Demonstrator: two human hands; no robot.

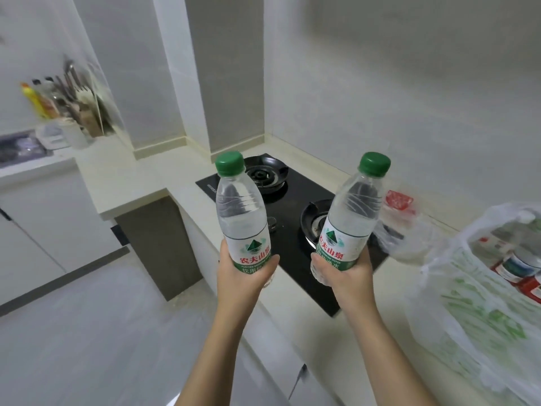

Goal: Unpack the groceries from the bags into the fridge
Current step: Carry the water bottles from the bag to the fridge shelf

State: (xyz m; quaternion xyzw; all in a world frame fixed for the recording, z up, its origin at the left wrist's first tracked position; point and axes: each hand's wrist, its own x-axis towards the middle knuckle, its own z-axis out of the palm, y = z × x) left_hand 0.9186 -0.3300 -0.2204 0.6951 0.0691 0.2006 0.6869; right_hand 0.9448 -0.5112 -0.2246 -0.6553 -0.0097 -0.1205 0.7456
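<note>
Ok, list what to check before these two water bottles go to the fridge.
1. Left hand grips the left bottle round its lower part: ok.
2. Right hand grips the right bottle round its lower part: ok.
3. Left cap and right cap are on: ok; how tight, cannot tell.
4. Bottles apart from each other, held up in front of the stove: ok.
5. Fridge door open: cannot tell, the fridge is not in view.
6. A hand free for a door: not ok, both are full.
</note>
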